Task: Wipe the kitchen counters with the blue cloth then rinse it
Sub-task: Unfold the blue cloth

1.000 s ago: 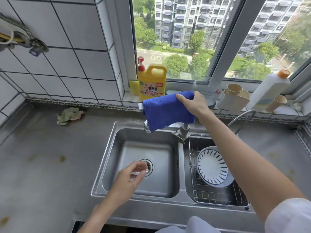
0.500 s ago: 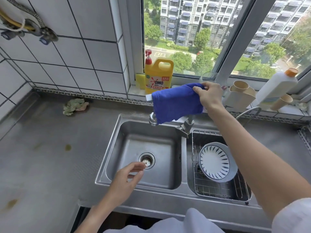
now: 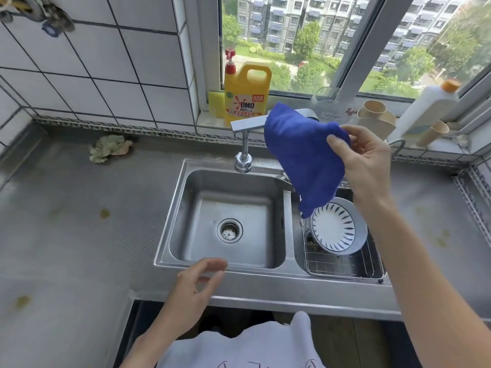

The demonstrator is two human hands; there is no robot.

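Blue cloth (image 3: 305, 158), formerly draped over the tap (image 3: 247, 126), now lifted off and hung above the sink divider, pinched at its top edge by right hand (image 3: 364, 158); left hand (image 3: 194, 285) nearer, loosely open, empty; risk: slack pinch dropping cloth onto patterned plate (image 3: 336, 229).

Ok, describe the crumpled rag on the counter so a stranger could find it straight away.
Start at the double sink and look left along the steel counter to the tiled back wall. There lies the crumpled rag, pale green with a pinkish patch, the only cloth lying on the counter.
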